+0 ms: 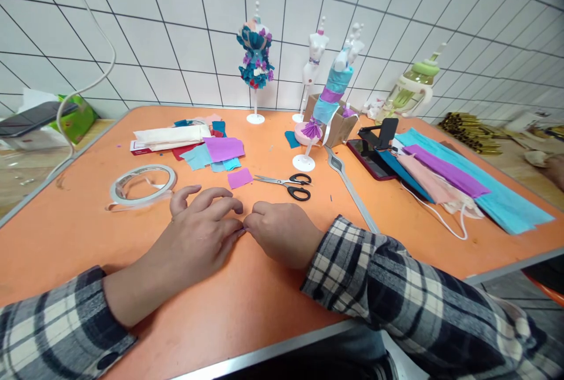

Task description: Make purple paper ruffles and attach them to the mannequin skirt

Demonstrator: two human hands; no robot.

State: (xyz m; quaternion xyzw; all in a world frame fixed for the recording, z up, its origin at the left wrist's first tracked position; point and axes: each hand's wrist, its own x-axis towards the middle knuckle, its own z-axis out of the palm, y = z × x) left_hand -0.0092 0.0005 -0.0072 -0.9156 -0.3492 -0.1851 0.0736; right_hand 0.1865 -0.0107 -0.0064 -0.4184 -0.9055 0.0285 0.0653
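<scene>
My left hand [202, 230] is over the orange table, thumb and forefinger pinched together and the other fingers raised and bent. My right hand [282, 232] is closed, its fingertips meeting those of the left. Between them shows a sliver of a small purple piece [244, 230], mostly hidden by the fingers. Just beyond the hands lie black-handled scissors [286, 182], blades partly apart and pointing left. A purple crepe paper square [240, 178] is by the blade tips. Left of my left hand stands a roll of tape [143, 185] lying flat.
Coloured paper scraps [224, 148] lie behind the tape. Dress-form stands rise at the back: one with blue ruffles [255, 54], one mostly white [316, 54], one wrapped in blue and purple [330, 95]. A phone [370, 158], folded paper strips [476, 183] and a bottle [409, 89] are right.
</scene>
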